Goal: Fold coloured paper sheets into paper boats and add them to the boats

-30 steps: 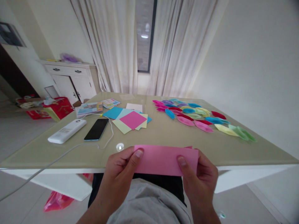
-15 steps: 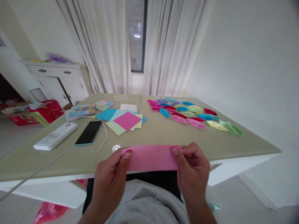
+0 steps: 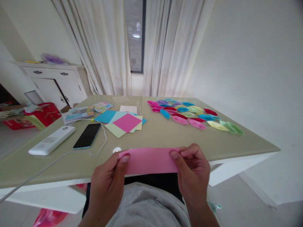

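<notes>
A pink sheet of paper [image 3: 150, 161], seen as a long narrow rectangle, is stretched between my two hands at the table's front edge. My left hand [image 3: 109, 179] pinches its left end, thumb on top and fingers beneath. At the right end, my right hand [image 3: 194, 173] grips the paper the same way. Beyond them lies an overlapping spread of colored paper squares, with a magenta square [image 3: 127, 123] on top. To the right rest several folded, boat-like paper pieces, among them a pink one [image 3: 197, 124] and a yellow one [image 3: 217, 126].
On the left of the table [image 3: 151, 138] are a black-screened phone [image 3: 87, 135], a white oblong device [image 3: 52, 140], a white cable [image 3: 104, 143] and booklets [image 3: 79, 113]. Curtains [image 3: 104, 47] hang behind. A white cabinet [image 3: 52, 78] stands at the back left.
The view has shifted slightly, so the table and its things sit a little further left. Both hands keep hold of the pink paper, which looks unchanged in shape.
</notes>
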`<state>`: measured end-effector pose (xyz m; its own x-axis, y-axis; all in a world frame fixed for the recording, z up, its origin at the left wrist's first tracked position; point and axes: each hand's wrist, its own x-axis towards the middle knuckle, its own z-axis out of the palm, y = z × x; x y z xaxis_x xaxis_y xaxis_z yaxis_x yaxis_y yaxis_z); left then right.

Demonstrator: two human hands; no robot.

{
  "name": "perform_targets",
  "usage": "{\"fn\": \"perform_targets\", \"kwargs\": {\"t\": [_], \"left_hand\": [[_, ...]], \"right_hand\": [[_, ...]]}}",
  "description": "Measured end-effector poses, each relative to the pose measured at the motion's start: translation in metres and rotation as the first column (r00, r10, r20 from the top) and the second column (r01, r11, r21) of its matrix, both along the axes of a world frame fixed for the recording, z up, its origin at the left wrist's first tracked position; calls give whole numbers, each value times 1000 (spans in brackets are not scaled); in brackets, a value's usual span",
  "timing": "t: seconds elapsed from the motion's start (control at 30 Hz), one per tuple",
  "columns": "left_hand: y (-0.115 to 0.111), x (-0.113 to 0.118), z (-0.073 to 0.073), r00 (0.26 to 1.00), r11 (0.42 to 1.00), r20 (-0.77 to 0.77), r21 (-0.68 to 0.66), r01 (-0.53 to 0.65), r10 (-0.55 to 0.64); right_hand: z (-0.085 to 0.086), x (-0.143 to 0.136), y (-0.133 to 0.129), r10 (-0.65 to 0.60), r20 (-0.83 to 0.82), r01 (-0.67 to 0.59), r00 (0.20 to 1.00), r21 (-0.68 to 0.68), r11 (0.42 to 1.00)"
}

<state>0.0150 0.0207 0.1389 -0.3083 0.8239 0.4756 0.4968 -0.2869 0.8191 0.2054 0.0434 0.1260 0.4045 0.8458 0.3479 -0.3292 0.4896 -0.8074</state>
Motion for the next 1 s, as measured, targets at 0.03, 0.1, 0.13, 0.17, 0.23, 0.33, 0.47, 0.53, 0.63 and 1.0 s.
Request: {"fn": "perform_targets", "kwargs": {"t": [0.03,0.1,0.13,0.17,0.23,0.33,0.47,0.53,0.63,1.0], "left_hand": [[0,0,0,1000,1000,-2,3,-2,2],[0,0,-1,1000,1000,-3,5,-4,4],[0,0,-1,1000,1000,-4,4,-5,5],[0,-1,-2,1000,1000,-7,1,-8,8],[0,-1,-2,1000,1000,-18,-4,-14,14],[0,-1,-2,999,1000,-38,1,-24,24],[1,-3,-3,998,999,-60,14,-29,30],[1,-5,-4,997,1000,-68,17,-19,21],[1,-7,-6,997,1000,-83,30,-3,6],[5,5,-4,994,994,-40,25,-102,103]], "right_hand": [[0,0,0,6,5,-6,1000,5,1000],[2,0,-1,13,-5,-13,1000,-6,1000],[3,-1,-2,11,-19,-12,1000,-22,1000],[4,-2,-3,9,-35,-10,999,-41,999],[7,-4,-5,5,-50,-8,999,-59,998],[9,-6,-6,7,-57,-10,998,-61,998],[9,-6,-7,19,-63,-22,998,-54,998],[9,-6,-7,19,-61,-23,998,-55,998],[9,-6,-7,15,-58,-19,998,-63,998],[-8,-14,2,216,-79,-215,973,19,976]]}}
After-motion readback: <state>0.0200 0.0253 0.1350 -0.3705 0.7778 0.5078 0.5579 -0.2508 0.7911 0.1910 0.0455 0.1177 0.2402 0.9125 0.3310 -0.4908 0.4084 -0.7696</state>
